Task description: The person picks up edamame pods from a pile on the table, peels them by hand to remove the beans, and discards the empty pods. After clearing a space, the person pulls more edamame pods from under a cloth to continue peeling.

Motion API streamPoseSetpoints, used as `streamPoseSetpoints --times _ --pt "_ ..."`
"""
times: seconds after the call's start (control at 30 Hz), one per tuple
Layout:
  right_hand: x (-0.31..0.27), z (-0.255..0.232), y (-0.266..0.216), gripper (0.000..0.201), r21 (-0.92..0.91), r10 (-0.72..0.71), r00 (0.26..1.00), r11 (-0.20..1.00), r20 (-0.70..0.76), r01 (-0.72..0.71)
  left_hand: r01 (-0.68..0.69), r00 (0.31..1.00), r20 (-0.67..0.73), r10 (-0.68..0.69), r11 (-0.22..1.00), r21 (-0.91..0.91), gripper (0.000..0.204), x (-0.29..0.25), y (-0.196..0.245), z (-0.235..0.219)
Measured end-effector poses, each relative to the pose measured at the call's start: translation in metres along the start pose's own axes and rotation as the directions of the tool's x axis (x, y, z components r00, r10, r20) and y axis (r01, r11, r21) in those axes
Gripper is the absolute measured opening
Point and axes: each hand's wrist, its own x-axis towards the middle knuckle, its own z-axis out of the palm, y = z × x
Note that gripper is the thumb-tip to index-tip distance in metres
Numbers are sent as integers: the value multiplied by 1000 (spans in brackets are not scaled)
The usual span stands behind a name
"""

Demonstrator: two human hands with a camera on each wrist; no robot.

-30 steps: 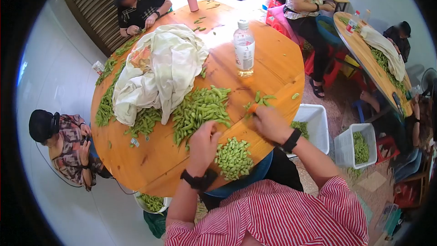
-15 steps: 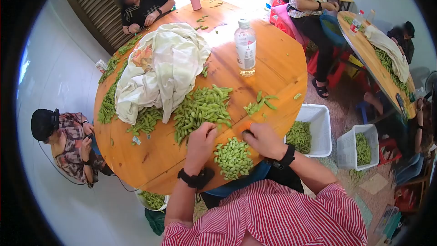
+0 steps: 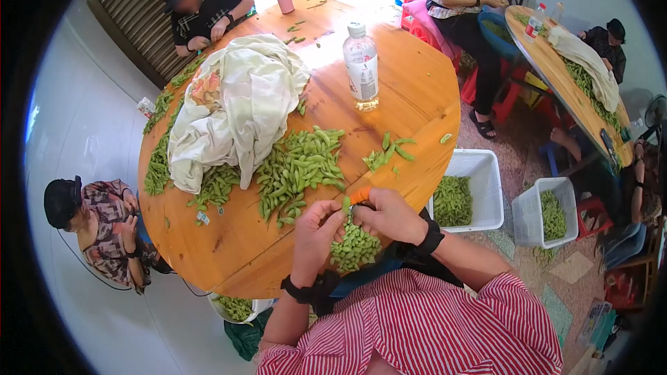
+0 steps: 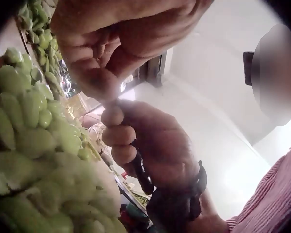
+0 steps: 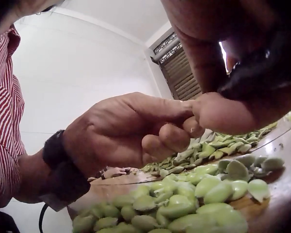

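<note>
Both hands meet over the table's near edge, above a heap of shelled green beans point(image 3: 356, 248). A green bean pod point(image 3: 346, 204) stands up between them, its tip showing in the head view. My left hand point(image 3: 317, 230) pinches it from the left with thumb and curled fingers. Opposite, my right hand point(image 3: 396, 218) pinches at the same spot, fingertips touching the left ones; an orange cover point(image 3: 360, 195) wraps one finger. A dark curved item point(image 4: 142, 174) shows under that hand's curled fingers in the left wrist view. The wrist views hide most of the pod.
A large pod pile point(image 3: 302, 170) lies ahead, beside a white cloth point(image 3: 243, 101). Some loose pods point(image 3: 389, 153) lie to the right, with a plastic bottle point(image 3: 361, 69) behind. White crates point(image 3: 486, 187) stand on the floor at right. Other people point(image 3: 205, 17) sit around the table.
My right hand has come back from the loose pods at right to meet my left hand over the bean heap. A pod now shows between the fingers. The head view shifted slightly.
</note>
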Motion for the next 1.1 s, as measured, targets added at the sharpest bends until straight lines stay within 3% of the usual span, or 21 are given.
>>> streamPoseSetpoints --times 0.1,0.2,0.27,0.3,0.37,0.4,0.47,0.6,0.67,0.7,0.73,0.77,0.8,0.87,0.9,0.97,1.0,1.07,1.1 --pt "0 2 1 18 -6 -14 1000 1000 -18 14 -8 1000 -11 8 999 36 14 -2 -1 2" --pt "1 4 2 18 -136 -42 998 990 -49 35 -30 998 -55 40 985 169 11 -7 0 8" --pt "1 9 0 20 -434 -344 924 867 -164 246 -189 967 -46 249 830 524 10 -11 1 12" --pt "2 12 1 20 -432 -341 925 869 -168 242 -188 968 -42 246 830 525 10 -12 2 14" --pt "3 18 4 17 -542 -449 870 792 -203 282 -461 813 118 570 507 729 9 -14 2 19" --pt "3 20 3 17 -540 -446 871 794 -205 279 -460 815 120 567 508 728 9 -14 1 20" --pt "4 21 1 14 -556 -470 863 774 -186 302 -479 774 187 605 367 798 11 -15 -2 21" --pt "8 16 4 14 -457 -469 871 813 -147 361 -504 755 203 623 354 788 12 -14 -10 15" --pt "9 10 12 18 -496 -439 898 788 -36 365 -480 848 147 510 620 620 10 -12 -13 7" --pt "8 8 10 18 -494 -437 898 791 -41 362 -481 849 152 506 620 620 10 -12 -13 4" --pt "6 7 7 18 -487 -427 904 795 -26 362 -300 952 80 294 858 417 8 -11 -11 1" --pt "5 7 6 18 -480 -416 909 799 -8 361 -61 997 65 50 983 174 7 -10 -10 -2" --pt "6 6 9 18 -476 -414 910 802 -11 360 -57 997 66 46 983 177 7 -8 -9 -7" --pt "10 6 15 13 -500 -507 862 750 -15 433 164 976 180 -124 960 -229 7 -4 -9 -13" --pt "8 5 9 13 -497 -508 861 752 -18 433 165 975 181 -125 960 -225 7 -4 -9 -13" --pt "1 2 -9 13 -224 -135 991 965 21 137 261 961 175 -214 908 -327 7 -4 -7 -11" --pt "2 2 -7 13 -222 -136 990 965 19 137 263 961 177 -215 909 -324 7 -6 -5 -9" --pt "6 1 0 17 -172 -90 995 980 38 96 68 992 98 -74 996 64 9 -9 -3 -3" --pt "5 0 -1 17 -171 -90 995 981 38 95 68 992 98 -74 996 65 9 -9 -3 -1"
